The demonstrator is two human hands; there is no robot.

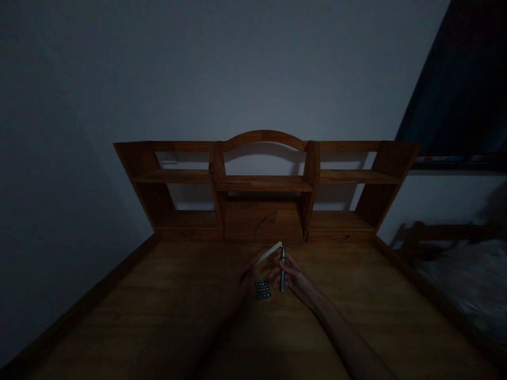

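The scene is very dark. My right hand is closed around a slim dark metal pen-like tool, held nearly upright over the wooden desk. My left hand pinches a pale thin stick-shaped piece that slants up to meet the top of the tool. Just below both hands, a small dark block with rows of tiny bits lies on the desk.
A wooden shelf unit with bare compartments stands at the back of the desk against a plain wall. To the right is a bed with pale bedding and a dark window.
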